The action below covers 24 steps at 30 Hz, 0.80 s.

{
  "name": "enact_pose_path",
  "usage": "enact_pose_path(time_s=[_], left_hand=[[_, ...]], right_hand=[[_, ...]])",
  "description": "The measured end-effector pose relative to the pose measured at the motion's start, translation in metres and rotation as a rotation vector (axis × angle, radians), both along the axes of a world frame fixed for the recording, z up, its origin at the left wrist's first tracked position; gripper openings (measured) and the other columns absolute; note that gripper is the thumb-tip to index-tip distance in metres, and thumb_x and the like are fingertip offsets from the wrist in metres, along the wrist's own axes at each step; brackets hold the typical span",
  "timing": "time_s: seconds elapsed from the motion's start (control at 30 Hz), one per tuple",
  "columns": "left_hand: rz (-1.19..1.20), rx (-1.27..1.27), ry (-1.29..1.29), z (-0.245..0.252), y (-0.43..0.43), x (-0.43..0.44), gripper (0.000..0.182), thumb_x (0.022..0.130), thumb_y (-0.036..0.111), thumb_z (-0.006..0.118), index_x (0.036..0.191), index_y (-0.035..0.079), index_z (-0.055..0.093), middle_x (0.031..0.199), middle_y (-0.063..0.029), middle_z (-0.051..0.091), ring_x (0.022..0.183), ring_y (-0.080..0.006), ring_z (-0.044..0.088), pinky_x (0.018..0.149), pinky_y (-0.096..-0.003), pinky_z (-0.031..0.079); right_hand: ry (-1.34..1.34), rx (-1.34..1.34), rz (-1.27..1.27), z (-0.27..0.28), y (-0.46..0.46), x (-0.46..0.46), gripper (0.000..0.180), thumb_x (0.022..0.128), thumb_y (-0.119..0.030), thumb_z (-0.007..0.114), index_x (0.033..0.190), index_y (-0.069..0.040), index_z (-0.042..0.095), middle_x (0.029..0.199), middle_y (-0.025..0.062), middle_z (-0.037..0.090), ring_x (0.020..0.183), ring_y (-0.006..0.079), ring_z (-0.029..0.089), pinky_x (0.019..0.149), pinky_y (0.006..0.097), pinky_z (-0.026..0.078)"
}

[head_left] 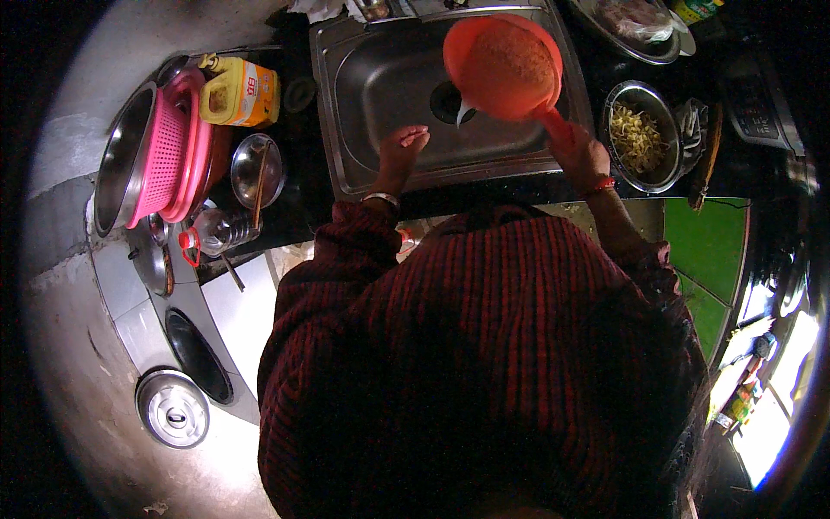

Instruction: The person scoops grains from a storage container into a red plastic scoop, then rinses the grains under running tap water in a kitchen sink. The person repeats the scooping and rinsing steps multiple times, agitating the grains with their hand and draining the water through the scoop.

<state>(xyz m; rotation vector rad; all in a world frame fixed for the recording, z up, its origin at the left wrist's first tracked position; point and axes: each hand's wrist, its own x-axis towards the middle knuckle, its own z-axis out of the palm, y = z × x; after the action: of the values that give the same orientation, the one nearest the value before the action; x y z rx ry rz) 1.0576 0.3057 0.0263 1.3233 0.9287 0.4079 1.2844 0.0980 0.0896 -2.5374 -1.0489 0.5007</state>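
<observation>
My right hand [581,159] grips the handle of a red plastic water ladle [463,78], which is tilted over the right side of the stainless steel sink [376,97]. Water [462,113] runs from the ladle's lip beside the dark drain [447,102]. Brownish contents, or the ladle's bottom seen through water, show inside; I cannot tell which. Over the sink's front left part, my left hand [403,146] has its fingers curled in, with nothing seen in them.
A metal bowl [675,156] of yellowish bean sprouts [637,138] stands right of the sink. Left of it are a yellow jug [240,92], a pink colander [159,159], a steel bowl [243,172] with chopsticks [260,181] and a clear plastic bottle [224,230].
</observation>
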Motion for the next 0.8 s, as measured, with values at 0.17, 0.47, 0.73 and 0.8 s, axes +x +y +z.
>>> enact_pose_path(time_s=[0.17, 0.47, 0.73, 0.8], left_hand=[[-0.067, 0.066, -0.031, -0.010, 0.003, -0.004, 0.023, 0.075, 0.017, 0.059, 0.094, 0.005, 0.057, 0.087, -0.0020, 0.059, 0.077, -0.0101, 0.054, 0.062, -0.0215, 0.042], [-0.071, 0.034, 0.020, -0.009, 0.001, -0.004, 0.025, 0.075, 0.019, 0.059, 0.095, 0.005, 0.057, 0.088, -0.0029, 0.059, 0.079, -0.0105, 0.054, 0.065, -0.0216, 0.042], [-0.082, 0.093, -0.034, -0.011, -0.002, -0.004, 0.027, 0.076, 0.020, 0.058, 0.097, 0.003, 0.056, 0.090, -0.0052, 0.058, 0.082, -0.0132, 0.055, 0.068, -0.0236, 0.042], [-0.084, 0.058, 0.009, -0.009, -0.003, -0.004, 0.028, 0.076, 0.020, 0.058, 0.097, 0.002, 0.056, 0.090, -0.0052, 0.058, 0.082, -0.0132, 0.055, 0.068, -0.0237, 0.042]], right_hand=[[-0.007, -0.010, -0.010, 0.004, 0.002, 0.000, 0.044, 0.069, -0.039, 0.058, 0.103, -0.013, 0.049, 0.089, 0.0139, 0.058, 0.081, 0.0318, 0.055, 0.067, 0.0399, 0.045], [-0.061, 0.033, 0.020, 0.002, 0.001, 0.002, 0.042, 0.070, -0.037, 0.059, 0.101, -0.011, 0.049, 0.087, 0.0137, 0.058, 0.079, 0.0316, 0.055, 0.064, 0.0393, 0.045], [-0.078, 0.045, 0.026, 0.001, 0.001, 0.004, 0.041, 0.070, -0.037, 0.059, 0.099, -0.011, 0.048, 0.086, 0.0136, 0.057, 0.078, 0.0320, 0.055, 0.063, 0.0396, 0.045], [-0.057, 0.025, 0.022, 0.009, 0.003, 0.003, 0.042, 0.069, -0.038, 0.059, 0.100, -0.011, 0.048, 0.086, 0.0136, 0.057, 0.078, 0.0320, 0.055, 0.063, 0.0397, 0.045]])
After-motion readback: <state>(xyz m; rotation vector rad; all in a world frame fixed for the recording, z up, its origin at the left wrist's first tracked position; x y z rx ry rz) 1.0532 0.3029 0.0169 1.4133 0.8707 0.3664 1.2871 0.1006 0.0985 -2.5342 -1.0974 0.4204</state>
